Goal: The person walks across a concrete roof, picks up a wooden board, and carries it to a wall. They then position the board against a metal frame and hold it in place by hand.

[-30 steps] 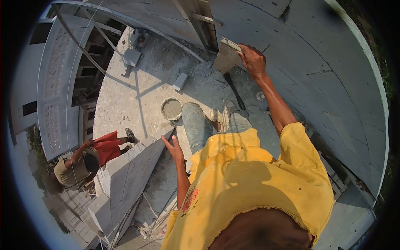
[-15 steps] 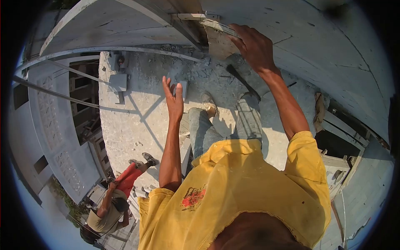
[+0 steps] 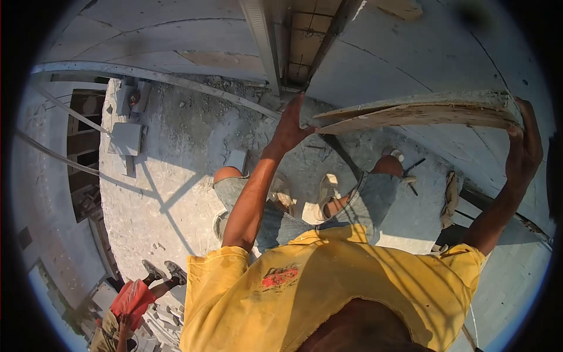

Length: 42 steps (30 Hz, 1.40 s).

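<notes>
A long wooden board [image 3: 410, 111] with a rough, crusted edge stretches sideways in front of the yellow shirt. My right hand [image 3: 525, 141] is wrapped round its right end. Near the board's left end is my left hand [image 3: 292, 126], its fingers spread; it is at or just beside the tip, and contact is unclear. Above my left hand, a tall gap with metal bars [image 3: 306, 41] shows between the wall panels. A dark tool handle [image 3: 342, 155] leans below the board.
Rubble covers the concrete floor [image 3: 170, 193]. Grey blocks [image 3: 125, 139] stand at the left, near a long curved pole [image 3: 176, 82]. A person in red shorts [image 3: 132, 300] is at the lower left. Two dark rods [image 3: 414, 167] lie right of my knee.
My right hand has swung right with the board, which is now drawn away from the wall gap. My left hand has moved right and up to the board's left end. My legs are now bent.
</notes>
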Each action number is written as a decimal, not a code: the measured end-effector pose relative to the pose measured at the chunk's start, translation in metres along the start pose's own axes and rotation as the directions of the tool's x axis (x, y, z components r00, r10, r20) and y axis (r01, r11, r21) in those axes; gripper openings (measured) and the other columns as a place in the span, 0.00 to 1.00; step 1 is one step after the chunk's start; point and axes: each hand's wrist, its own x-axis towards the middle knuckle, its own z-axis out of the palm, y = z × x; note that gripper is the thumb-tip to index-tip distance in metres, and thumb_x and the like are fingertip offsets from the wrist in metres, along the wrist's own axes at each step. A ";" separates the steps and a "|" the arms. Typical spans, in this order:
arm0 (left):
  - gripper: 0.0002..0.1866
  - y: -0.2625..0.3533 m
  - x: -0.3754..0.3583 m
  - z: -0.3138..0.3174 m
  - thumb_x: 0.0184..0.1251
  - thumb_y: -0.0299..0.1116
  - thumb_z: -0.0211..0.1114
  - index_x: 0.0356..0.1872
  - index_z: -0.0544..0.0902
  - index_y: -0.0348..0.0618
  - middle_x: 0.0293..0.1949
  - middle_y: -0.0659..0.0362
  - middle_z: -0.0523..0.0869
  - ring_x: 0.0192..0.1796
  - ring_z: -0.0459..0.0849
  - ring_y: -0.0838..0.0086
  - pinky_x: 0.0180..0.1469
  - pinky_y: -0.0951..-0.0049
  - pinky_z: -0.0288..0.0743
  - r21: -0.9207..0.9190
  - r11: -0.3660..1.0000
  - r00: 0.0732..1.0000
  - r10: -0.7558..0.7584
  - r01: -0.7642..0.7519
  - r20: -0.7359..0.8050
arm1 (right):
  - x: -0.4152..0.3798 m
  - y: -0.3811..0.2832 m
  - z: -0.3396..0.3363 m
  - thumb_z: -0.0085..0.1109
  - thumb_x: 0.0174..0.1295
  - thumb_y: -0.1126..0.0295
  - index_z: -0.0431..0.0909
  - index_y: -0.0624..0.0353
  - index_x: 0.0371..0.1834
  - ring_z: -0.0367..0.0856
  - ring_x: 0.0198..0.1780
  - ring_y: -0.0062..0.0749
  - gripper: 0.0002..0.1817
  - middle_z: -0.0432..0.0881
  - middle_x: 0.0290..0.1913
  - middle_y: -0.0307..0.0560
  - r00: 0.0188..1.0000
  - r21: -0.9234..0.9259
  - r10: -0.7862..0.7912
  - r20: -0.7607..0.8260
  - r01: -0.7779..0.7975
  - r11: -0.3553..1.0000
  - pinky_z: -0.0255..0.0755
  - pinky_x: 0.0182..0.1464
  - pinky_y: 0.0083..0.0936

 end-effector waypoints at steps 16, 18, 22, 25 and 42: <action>0.32 -0.059 0.063 0.108 0.63 0.38 0.71 0.66 0.71 0.40 0.56 0.41 0.80 0.59 0.79 0.47 0.59 0.55 0.74 -0.155 0.982 0.994 0.112 -0.109 0.011 | 0.074 -0.065 0.069 0.61 0.63 0.38 0.85 0.58 0.41 0.82 0.38 0.27 0.30 0.85 0.35 0.42 0.918 0.130 -0.383 -0.103 0.394 0.910 0.78 0.43 0.28; 0.19 -0.066 0.060 0.110 0.68 0.34 0.66 0.57 0.78 0.39 0.49 0.43 0.83 0.52 0.82 0.48 0.53 0.55 0.75 -0.145 0.979 0.984 0.129 -0.146 -0.122 | 0.060 -0.067 0.080 0.62 0.61 0.36 0.86 0.57 0.42 0.83 0.40 0.30 0.32 0.86 0.37 0.43 0.950 0.203 -0.271 -0.155 0.299 0.933 0.79 0.45 0.29; 0.14 -0.078 0.059 0.106 0.69 0.31 0.64 0.53 0.81 0.40 0.46 0.45 0.83 0.49 0.82 0.48 0.52 0.55 0.75 -0.117 0.977 0.962 0.145 -0.176 -0.233 | 0.049 -0.083 0.083 0.63 0.65 0.49 0.84 0.58 0.51 0.82 0.46 0.25 0.23 0.86 0.43 0.41 0.961 0.137 -0.245 -0.131 0.262 0.955 0.77 0.49 0.28; 0.15 -0.081 0.062 0.093 0.68 0.30 0.65 0.53 0.81 0.40 0.47 0.45 0.83 0.50 0.82 0.48 0.52 0.56 0.75 -0.107 0.972 0.944 0.170 -0.207 -0.283 | 0.046 -0.112 0.104 0.65 0.66 0.54 0.85 0.59 0.49 0.81 0.42 0.20 0.20 0.85 0.39 0.37 0.940 0.254 -0.150 -0.307 0.232 0.939 0.75 0.47 0.23; 0.18 -0.112 0.085 0.066 0.73 0.29 0.58 0.60 0.75 0.32 0.52 0.39 0.81 0.55 0.78 0.44 0.59 0.54 0.69 -0.127 0.983 0.726 0.009 -0.132 -0.687 | 0.080 -0.155 0.117 0.65 0.65 0.66 0.84 0.66 0.42 0.79 0.40 0.26 0.13 0.84 0.35 0.44 0.932 0.294 -0.061 -0.358 0.174 0.940 0.72 0.46 0.26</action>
